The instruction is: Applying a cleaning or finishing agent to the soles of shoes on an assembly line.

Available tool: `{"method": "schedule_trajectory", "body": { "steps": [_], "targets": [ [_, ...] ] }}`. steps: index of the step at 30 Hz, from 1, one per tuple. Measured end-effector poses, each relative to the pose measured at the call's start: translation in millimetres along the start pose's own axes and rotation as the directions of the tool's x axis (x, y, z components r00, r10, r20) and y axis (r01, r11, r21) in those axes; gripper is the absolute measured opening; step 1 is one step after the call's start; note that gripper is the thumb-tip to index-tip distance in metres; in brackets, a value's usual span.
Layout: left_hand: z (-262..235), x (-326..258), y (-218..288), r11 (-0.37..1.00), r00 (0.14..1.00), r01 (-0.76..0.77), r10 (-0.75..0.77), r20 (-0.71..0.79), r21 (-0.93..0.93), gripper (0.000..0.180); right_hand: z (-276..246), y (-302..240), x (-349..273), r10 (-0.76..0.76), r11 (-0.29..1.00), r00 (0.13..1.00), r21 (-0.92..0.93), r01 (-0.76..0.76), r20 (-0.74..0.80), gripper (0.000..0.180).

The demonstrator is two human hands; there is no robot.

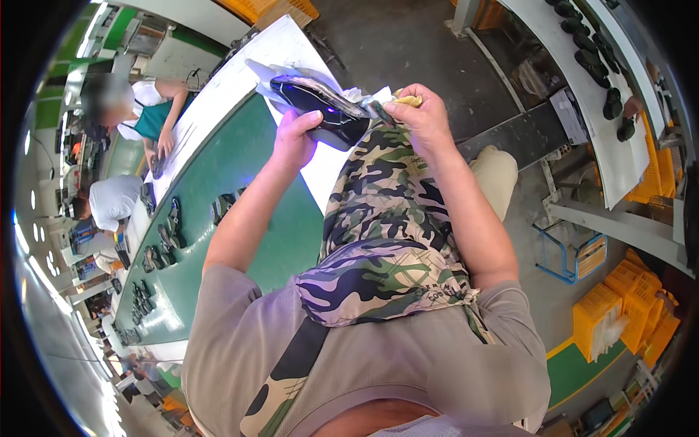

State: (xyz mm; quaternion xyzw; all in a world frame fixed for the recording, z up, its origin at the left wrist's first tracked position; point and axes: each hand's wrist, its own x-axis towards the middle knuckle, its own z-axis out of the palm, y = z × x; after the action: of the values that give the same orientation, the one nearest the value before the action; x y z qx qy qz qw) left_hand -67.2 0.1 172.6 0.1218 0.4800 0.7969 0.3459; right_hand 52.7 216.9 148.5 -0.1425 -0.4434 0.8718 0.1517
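My left hand [295, 138] grips a glossy black shoe [320, 109] from below, holding it up over the white table edge [291, 51]. My right hand [422, 116] pinches a small yellowish cloth [409, 99] against the shoe's end, next to some white paper stuffing [364, 95]. A camouflage apron [378, 218] hangs from my neck down across my lap, under both forearms.
A green conveyor belt [240, 189] runs along my left, carrying several dark shoes [164, 240]. Other workers [142, 109] stand at its far side. A second white belt [619, 146] with dark shoes curves at the upper right. Yellow crates [619, 306] sit at the lower right.
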Motion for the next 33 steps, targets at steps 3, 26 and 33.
{"method": "schedule_trajectory", "body": {
  "steps": [3,26,33],
  "targets": [
    [32,7,2,0.982,0.998,-0.063,0.057,0.038,0.177,0.052,-18,-4,-7,-0.017,1.000,0.996,0.022,0.019,-0.087,0.020],
    [372,170,76,0.536,0.725,-0.674,0.346,0.596,0.509,0.054,-162,-35,-17,-0.026,0.765,0.841,0.531,0.365,-0.541,0.020],
    [619,205,92,0.513,0.585,-0.751,0.222,0.780,0.417,0.047,-213,42,-28,0.164,0.860,0.741,0.462,0.215,-0.651,0.017]
  ]
}}
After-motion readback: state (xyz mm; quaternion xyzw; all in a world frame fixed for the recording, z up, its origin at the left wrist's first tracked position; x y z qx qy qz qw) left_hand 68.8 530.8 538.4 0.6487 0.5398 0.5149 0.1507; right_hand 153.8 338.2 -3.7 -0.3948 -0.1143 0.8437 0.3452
